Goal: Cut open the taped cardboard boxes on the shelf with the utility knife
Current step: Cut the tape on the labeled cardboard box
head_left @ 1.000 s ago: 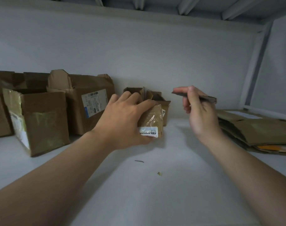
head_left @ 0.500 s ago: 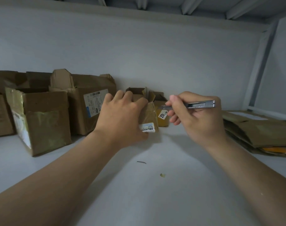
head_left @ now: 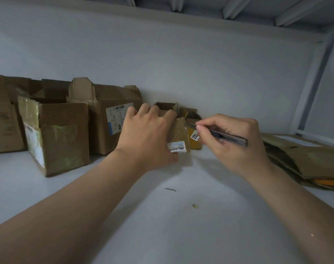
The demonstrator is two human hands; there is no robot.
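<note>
A small taped brown box [head_left: 178, 133] with a white label at its lower corner stands on the white shelf [head_left: 181, 225]. My left hand [head_left: 149, 138] grips it from the left, fingers curled over its top. My right hand [head_left: 233, 143] holds a grey metal utility knife [head_left: 229, 137] like a pen. The knife's tip points left and reaches the box's upper right edge. Behind the box stand two small open boxes, one brown [head_left: 165, 106] and one yellow-brown [head_left: 193, 119].
Open cardboard boxes line the back wall at the left: a labelled one [head_left: 109, 119], a taped one in front [head_left: 59, 138], another at the far left [head_left: 4, 115]. Flattened cardboard [head_left: 305, 159] is stacked at the right. Two small scraps [head_left: 194, 206] lie on the shelf.
My right hand has lowered and swung left, bringing the knife from above the shelf down to the small box's right edge. My left hand keeps its grip on the box.
</note>
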